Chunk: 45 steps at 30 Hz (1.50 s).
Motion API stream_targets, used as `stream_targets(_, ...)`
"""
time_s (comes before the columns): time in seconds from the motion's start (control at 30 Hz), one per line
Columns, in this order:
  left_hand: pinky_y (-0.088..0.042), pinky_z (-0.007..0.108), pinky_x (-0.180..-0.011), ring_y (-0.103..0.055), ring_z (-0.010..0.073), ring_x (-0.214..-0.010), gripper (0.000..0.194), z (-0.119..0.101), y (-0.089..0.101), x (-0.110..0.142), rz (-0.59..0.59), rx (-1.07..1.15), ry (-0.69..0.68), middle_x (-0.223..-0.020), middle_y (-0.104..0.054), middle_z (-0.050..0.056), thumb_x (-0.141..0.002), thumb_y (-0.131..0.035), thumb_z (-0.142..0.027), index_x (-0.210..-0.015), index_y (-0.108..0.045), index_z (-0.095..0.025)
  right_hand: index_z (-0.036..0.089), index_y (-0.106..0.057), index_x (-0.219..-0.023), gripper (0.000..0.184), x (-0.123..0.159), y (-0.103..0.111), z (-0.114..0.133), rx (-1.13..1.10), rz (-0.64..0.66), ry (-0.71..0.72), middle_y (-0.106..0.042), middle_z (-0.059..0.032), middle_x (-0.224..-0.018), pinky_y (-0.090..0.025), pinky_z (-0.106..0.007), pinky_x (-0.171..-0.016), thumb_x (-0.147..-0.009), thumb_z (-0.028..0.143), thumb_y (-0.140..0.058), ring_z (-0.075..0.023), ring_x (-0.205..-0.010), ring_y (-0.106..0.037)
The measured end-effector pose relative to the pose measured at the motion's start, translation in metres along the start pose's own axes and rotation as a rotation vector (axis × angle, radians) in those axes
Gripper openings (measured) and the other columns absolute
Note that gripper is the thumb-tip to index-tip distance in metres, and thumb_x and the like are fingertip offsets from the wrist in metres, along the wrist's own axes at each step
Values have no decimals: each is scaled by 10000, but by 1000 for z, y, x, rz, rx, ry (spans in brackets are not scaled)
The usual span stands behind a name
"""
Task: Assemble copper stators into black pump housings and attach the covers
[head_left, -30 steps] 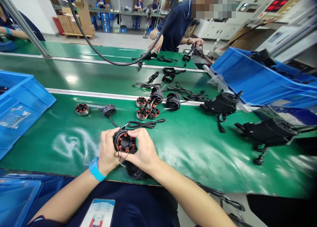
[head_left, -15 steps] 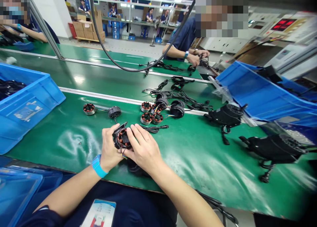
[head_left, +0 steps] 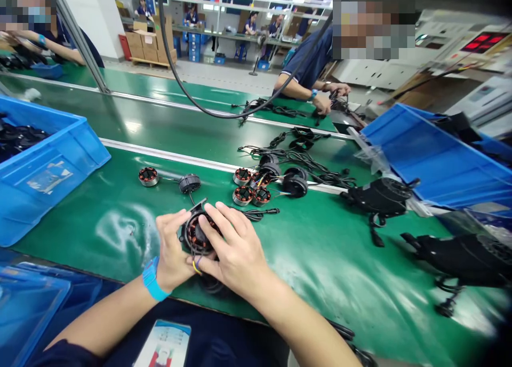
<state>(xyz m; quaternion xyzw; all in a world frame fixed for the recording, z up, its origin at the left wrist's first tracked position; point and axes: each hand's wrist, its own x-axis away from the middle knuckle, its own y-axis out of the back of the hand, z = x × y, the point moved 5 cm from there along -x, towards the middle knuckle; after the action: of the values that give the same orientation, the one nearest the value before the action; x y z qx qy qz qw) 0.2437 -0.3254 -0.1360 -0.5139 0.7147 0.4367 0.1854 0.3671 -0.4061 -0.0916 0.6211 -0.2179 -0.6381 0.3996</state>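
Between my two hands, over the near edge of the green bench, is a black motor housing (head_left: 185, 238) with a copper-wound stator (head_left: 195, 229) in it. My left hand (head_left: 173, 249) is wrapped round its left side. Across the stator's top lie the fingers of my right hand (head_left: 237, 244), its thumb low by the yellow and dark wires (head_left: 196, 264). My right palm hides part of the housing. Just beyond stands a round black motor part (head_left: 189, 183) with a cable. A separate stator (head_left: 148, 176) sits to its left.
Several stators (head_left: 242, 195) and black round parts (head_left: 295, 183) cluster mid-bench, near tangled black cables (head_left: 316, 161). Blue bins stand left (head_left: 60, 143) and right (head_left: 416, 153). Black motor units (head_left: 378, 196) lie at right. A co-worker's hands (head_left: 322, 103) handle cables across the bench.
The view has shifted slightly, so the bench things appear further right. My hands stay on the housing and stator; my right fingers now spread further over the stator, and the yellow wire shows more.
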Motion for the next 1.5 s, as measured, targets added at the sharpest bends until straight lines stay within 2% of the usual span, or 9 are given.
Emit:
stream_targets(0.17,-511,439,-953,-517,262,-1112,772,4,-22,6,189,-48,116,-1216,-479,139,-885,-710,-408,-1524,-339,-186,48,-693,-1228,591,13,-23,-22,-72,151,-152,-626,-178,-1369,-500,-529,-1036,-919,550,-639,-356,-1336,-517)
stream_targets(0.3,-528,373,-894,-534,231,-1056,706,4,-19,2,123,-15,62,-1149,-489,105,-832,-781,-426,-1411,-451,-194,98,-646,-1339,532,22,3,-18,-217,113,-247,-519,-195,-1483,-439,-584,-1100,-880,363,-693,-382,-1394,-448)
stream_targets(0.43,-520,380,-889,-537,247,-1069,792,1,6,-14,-138,-130,-99,-1172,-513,109,-737,-858,-465,-1359,-446,-198,203,-759,-1064,204,40,10,26,-1050,261,-349,-670,-80,-998,-545,-317,-816,-903,297,-676,-167,-881,-637)
stream_targets(0.5,-523,389,-851,-540,262,-1058,880,-6,19,-25,-289,-199,-165,-1168,-508,106,-655,-891,-514,-1342,-427,-219,204,-751,-1096,379,62,-18,56,-1531,543,-494,-643,-47,-868,-485,-232,-611,-826,469,-773,-111,-672,-566)
stream_targets(0.6,-514,384,-788,-541,254,-997,906,-22,35,-37,-471,-242,-236,-1161,-488,102,-577,-920,-504,-1289,-426,-242,204,-598,-1313,752,89,-63,64,-1894,369,-905,-622,-92,-1011,-492,-220,-556,-726,615,-824,-145,-747,-597)
stream_targets(0.8,-522,390,-909,-522,266,-1157,690,-25,30,-23,-292,-119,-73,-1204,-482,104,-702,-882,-485,-1235,-526,-228,337,-261,-1528,1097,82,-36,19,-1478,-492,-836,-599,-125,-1229,-581,-323,-622,-666,494,-920,-166,-728,-631)
stream_targets(0.97,-511,400,-1006,-491,241,-1225,440,-6,4,16,-19,81,126,-1220,-460,84,-773,-853,-411,-1144,-668,-262,312,-349,-1414,821,37,4,-15,-1096,-627,-771,-596,-110,-1253,-618,-352,-736,-772,345,-860,-157,-782,-650)
stream_targets(1.3,-486,434,-1030,-455,271,-1252,367,12,2,24,315,215,262,-1217,-392,113,-739,-851,-338,-831,-537,-174,221,-342,-1507,825,19,-21,-48,-994,-253,-700,-608,-133,-1273,-605,-358,-873,-804,305,-766,-197,-970,-671)
stream_targets(1.5,-481,445,-1052,-417,260,-1322,421,18,8,19,366,319,92,-1301,-395,117,-772,-846,-284,-1071,-555,-229,199,-461,-1455,728,-5,-14,-61,-966,172,-321,-560,-115,-1417,-452,-411,-1138,-788,198,-751,-231,-1310,-558)
